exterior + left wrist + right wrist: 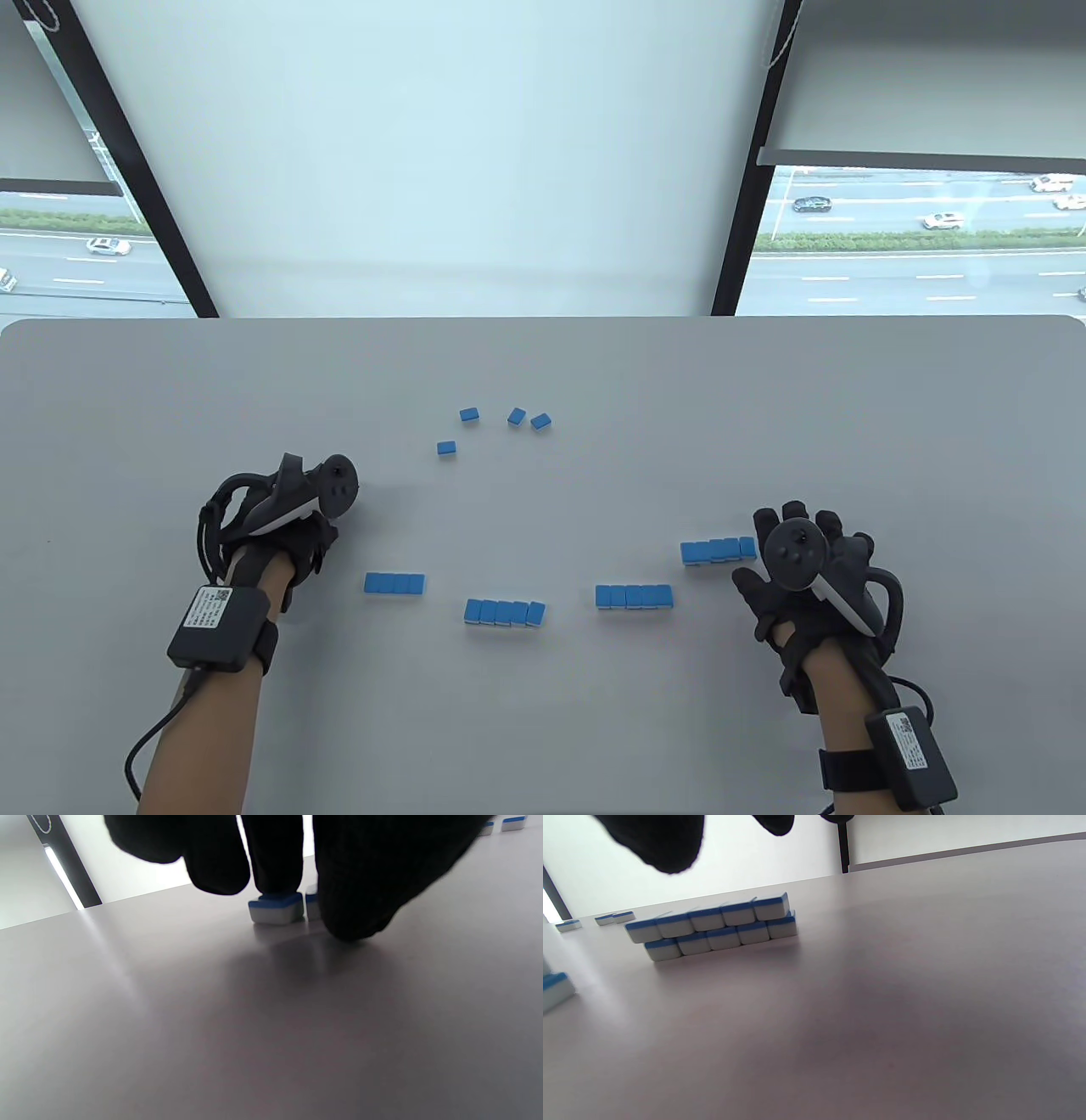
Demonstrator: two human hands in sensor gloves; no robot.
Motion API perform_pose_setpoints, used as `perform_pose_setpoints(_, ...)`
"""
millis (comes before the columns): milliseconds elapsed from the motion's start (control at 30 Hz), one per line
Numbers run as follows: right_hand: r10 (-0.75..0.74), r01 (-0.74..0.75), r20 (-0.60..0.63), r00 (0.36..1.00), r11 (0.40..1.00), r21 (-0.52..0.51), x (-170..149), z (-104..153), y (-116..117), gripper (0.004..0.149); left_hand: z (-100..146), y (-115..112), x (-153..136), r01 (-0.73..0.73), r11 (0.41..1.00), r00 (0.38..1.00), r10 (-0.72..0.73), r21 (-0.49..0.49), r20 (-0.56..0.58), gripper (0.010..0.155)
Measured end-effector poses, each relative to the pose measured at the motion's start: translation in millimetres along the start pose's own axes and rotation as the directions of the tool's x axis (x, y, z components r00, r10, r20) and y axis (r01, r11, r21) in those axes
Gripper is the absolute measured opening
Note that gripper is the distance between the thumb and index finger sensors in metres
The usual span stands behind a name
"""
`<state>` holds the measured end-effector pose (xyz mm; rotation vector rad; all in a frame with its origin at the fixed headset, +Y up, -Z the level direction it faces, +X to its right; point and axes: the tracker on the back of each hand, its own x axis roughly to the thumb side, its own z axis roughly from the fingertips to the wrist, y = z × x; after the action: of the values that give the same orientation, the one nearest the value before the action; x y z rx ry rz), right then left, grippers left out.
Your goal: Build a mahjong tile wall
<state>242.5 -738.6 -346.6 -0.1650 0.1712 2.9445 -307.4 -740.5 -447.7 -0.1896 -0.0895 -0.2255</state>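
Observation:
Blue-backed mahjong tiles lie on the grey table point(543, 730). Near the front stand short rows: a left row point(394, 583), a middle row point(505, 612), a third row point(634, 596) and a right row point(717, 550). The right wrist view shows the right row point(712, 927) as two layers. My right hand point(789, 552) hovers at that row's right end, fingers spread and holding nothing. My left hand point(310, 526) is left of the left row, apart from it. Its fingers point(352, 899) hang to the table and hold nothing. Tiles point(275, 906) show beyond them.
Several loose tiles lie farther back: one point(447, 447) nearest, then others point(469, 414) point(516, 416) point(540, 420). The table's far edge point(543, 318) meets a window wall. Cables run from both wrist units.

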Motion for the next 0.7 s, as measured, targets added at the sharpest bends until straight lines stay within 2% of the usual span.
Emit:
perform_pose_setpoints(300,0.002,-0.002,0.000,1.000,1.000,0.001,0,0,0,0.077,-6,2,1,0.028,1.000,1.000,-0.028,0.008,0.012,0.068)
perform_pose_setpoints(567,0.002,-0.002,0.000,1.000,1.000,-0.001,0,0,0,0.078,-11,5,11,0.109,0.994,0.993,-0.109,0.011,0.040,0.056)
perform_pose_setpoints(700,0.002,-0.002,0.000,1.000,1.000,-0.001,0,0,0,0.078,-13,7,17,0.131,0.991,0.990,-0.131,0.007,0.045,0.055)
